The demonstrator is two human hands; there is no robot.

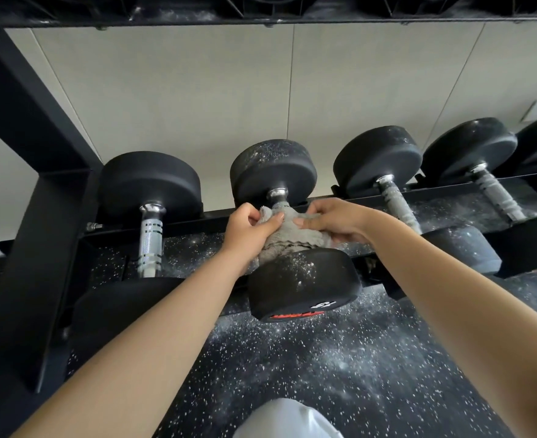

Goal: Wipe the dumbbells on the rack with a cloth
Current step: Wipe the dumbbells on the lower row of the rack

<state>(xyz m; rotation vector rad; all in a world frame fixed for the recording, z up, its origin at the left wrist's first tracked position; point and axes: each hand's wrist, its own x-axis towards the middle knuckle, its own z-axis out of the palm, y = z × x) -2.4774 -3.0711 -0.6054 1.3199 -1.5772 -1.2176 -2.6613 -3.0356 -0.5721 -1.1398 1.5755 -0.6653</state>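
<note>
The person's left hand (248,226) and right hand (333,221) are bare with short, plain nails, the left forearm (166,327) and right forearm (450,295) uncovered along their visible length, and the one knee (287,420) in view clad in smooth, pale grey-white fabric.

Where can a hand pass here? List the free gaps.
Free: the floor in front of the rack, and the gap between the left dumbbell and the middle dumbbell. Crowded: at the cloth, gripped by left hand and right hand.
</note>
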